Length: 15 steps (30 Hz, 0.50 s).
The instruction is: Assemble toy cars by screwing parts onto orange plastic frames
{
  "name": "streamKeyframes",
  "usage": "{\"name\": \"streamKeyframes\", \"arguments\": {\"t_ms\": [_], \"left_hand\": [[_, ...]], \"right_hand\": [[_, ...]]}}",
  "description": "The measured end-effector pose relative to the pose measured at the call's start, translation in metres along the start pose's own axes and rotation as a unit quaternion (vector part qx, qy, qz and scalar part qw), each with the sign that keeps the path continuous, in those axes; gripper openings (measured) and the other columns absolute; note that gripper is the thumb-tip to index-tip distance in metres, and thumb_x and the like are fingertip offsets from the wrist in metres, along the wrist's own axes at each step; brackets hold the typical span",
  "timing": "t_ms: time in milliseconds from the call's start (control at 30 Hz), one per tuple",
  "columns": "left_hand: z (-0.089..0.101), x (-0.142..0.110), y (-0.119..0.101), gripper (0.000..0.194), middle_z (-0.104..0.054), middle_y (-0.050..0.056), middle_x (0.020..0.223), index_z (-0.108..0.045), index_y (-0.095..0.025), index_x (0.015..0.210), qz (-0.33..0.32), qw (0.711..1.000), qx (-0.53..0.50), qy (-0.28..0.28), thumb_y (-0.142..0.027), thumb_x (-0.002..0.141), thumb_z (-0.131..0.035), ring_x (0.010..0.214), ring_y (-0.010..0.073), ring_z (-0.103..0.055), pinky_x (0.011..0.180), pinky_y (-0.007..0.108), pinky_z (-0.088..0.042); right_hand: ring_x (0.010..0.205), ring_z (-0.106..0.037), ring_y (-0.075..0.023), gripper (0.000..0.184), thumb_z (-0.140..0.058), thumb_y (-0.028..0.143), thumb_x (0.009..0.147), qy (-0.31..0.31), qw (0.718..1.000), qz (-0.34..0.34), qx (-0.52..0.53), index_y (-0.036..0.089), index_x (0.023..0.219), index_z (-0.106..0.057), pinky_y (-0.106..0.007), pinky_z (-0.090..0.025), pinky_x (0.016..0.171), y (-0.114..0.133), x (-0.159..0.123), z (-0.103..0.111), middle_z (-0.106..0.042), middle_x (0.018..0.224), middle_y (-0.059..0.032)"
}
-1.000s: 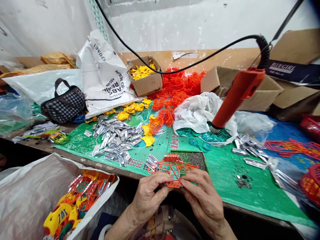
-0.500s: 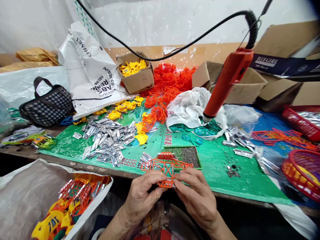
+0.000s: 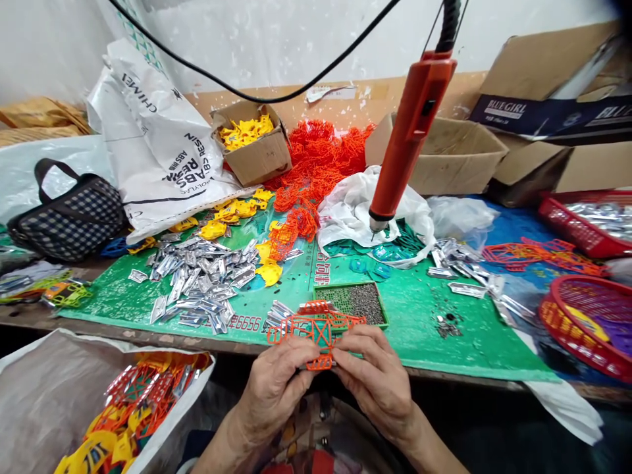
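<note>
Just on near side of green tray [image 3: 340,299], orange frame [image 3: 322,334] held up between both hands. Left hand [image 3: 276,378]: fingers pinching frame's left part; right hand [image 3: 376,372]: fingers pinching right part. Step in hand seems aligning frame; next move likely calls for steady two-sided pinch. Beyond tray, red screwdriver [image 3: 409,135] hangs, tip down. Left of tray, silver pieces [image 3: 207,276] on counter [image 3: 429,352].

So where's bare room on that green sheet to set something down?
The widest bare patch of green sheet lies right of the small scraps; a narrower one separates them from the green tray. Crowded: silver pieces left of the tray, orange frames piled behind, the held frame in front.
</note>
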<state>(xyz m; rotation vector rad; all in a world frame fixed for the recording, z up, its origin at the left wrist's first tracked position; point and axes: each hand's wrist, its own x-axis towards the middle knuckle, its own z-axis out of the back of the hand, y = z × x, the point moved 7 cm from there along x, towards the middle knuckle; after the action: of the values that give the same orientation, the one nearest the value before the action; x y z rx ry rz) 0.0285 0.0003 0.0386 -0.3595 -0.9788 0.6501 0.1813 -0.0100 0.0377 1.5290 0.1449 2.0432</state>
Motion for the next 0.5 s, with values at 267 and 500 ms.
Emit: {"name": "streamKeyframes", "arguments": {"t_ms": [267,500], "left_hand": [[-0.0013,0.0004,0.0002,0.017,-0.075,0.007,0.088,-0.064,-0.016,0.102,-0.004,1.0,-0.002,0.006,-0.006,0.09,-0.058,0.083,0.0141,-0.072,0.078,0.022,-0.058],[-0.0018,-0.0026,-0.0003,0.017,-0.075,0.008,0.09,-0.064,-0.015,0.104,-0.014,1.0,0.007,0.008,-0.006,0.091,-0.058,0.085,0.0141,-0.072,0.082,0.022,-0.057]], "right_hand": [[0.086,-0.062,-0.0198,0.019,-0.06,0.007,0.089,0.009,1.0,-0.007,0.003,0.013,0.106,-0.067,-0.036,-0.056,0.076,-0.0015,-0.0036,-0.0036,-0.07,0.086,-0.0096],[0.082,-0.063,-0.0184,0.015,-0.057,0.007,0.09,0.009,1.0,-0.005,0.006,0.013,0.102,-0.065,-0.037,-0.054,0.075,0.0023,0.0014,-0.0028,-0.07,0.084,-0.0092]]}}
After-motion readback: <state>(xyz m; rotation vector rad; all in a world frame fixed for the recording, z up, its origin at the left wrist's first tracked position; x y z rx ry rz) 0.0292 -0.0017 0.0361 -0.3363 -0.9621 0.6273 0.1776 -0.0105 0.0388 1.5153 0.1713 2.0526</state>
